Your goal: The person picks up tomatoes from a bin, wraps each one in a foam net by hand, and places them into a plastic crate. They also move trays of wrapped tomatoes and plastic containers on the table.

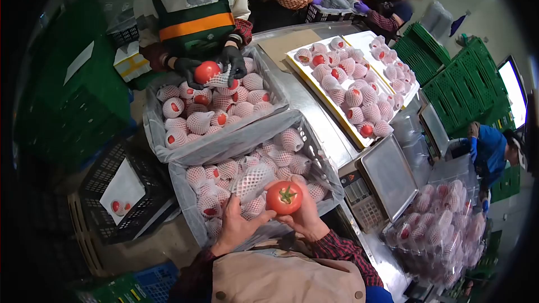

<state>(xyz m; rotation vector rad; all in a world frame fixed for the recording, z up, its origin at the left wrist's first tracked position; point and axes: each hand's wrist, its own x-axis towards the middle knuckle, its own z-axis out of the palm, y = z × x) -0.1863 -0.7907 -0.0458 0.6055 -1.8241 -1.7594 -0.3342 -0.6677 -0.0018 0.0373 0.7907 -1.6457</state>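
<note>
A bare red tomato [284, 197] with its green stem end facing up is held in my right hand [307, 217], whose fingers wrap around its right side and underside. My left hand [240, 226] has its thumb close to the tomato's lower left. The left fingers hold an empty-looking white foam net sleeve [252, 182]. Both hands are over a crate lined with grey plastic [185, 191], which holds several tomatoes in foam nets [291, 139].
Beyond it, a second lined crate [278, 87] holds netted tomatoes, and a co-worker's gloved hands [191, 72] hold another tomato. To the right are a scale [387, 177], white trays [320, 95] and bagged tomatoes [432, 230]. A black crate [101, 182] stands left.
</note>
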